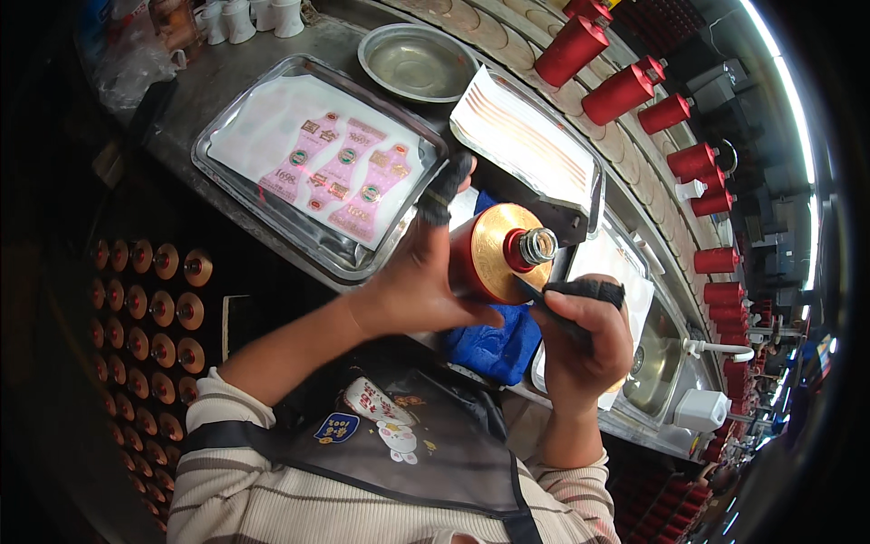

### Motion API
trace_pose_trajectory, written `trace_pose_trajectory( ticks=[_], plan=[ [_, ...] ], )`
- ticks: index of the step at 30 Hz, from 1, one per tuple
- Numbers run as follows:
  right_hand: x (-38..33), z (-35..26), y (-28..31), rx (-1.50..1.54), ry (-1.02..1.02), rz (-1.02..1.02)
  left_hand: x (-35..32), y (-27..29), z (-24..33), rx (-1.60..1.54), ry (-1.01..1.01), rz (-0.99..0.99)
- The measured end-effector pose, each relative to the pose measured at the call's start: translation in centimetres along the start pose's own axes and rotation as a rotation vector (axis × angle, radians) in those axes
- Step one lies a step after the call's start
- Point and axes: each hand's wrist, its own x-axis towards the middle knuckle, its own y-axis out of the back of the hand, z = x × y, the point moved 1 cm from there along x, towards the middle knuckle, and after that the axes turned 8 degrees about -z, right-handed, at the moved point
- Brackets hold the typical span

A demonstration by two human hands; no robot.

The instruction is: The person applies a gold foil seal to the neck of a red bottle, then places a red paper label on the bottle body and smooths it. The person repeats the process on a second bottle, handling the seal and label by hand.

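Observation:
A red bottle [489, 254] with a gold shoulder and an uncapped clear glass mouth tilts toward me above the counter. My left hand [412, 281] holds it from the left, fingers spread wide around its body and a dark cover on one finger. In my closed right hand [587, 354] is a slim dark tool [569, 331], its tip against the bottle's gold shoulder; the grip hides which kind of tool it is. A dark cover also wraps a right finger. Below the bottle lies a blue cloth [498, 349].
A metal tray [308, 249] bears pink labels [349, 172] on a white sheet. Beyond are a round metal basin [417, 63] and white striped sheets [530, 136]. Red bottles [618, 93] line a curved conveyor [580, 127]. Right: a sink [648, 367] and white jug [700, 410]. Lower left: several gold-topped bottles [163, 308].

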Motion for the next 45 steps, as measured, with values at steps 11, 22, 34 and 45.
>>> trace_pose_trajectory(
  ticks=[11, 22, 34, 45],
  plan=[
    [-0.7, -0.1, -1.3, 0.014, 0.003, -0.015, -2.3, -3.1, 1.7, -0.059, 0.266, 0.007],
    [-1.8, -0.4, -2.2, -0.015, 0.031, 0.022, -2.6, -2.5, 0.6, -0.242, 0.156, 0.033],
    [-2.6, -0.5, -2.8, -0.016, 0.002, 0.061, -2.6, -1.7, -1.5, -0.213, 0.085, -0.068],
    [-2.8, -0.8, -2.8, 0.032, -0.030, 0.075, -5.2, -1.7, -3.1, -0.011, -0.125, 0.007]
  ],
)
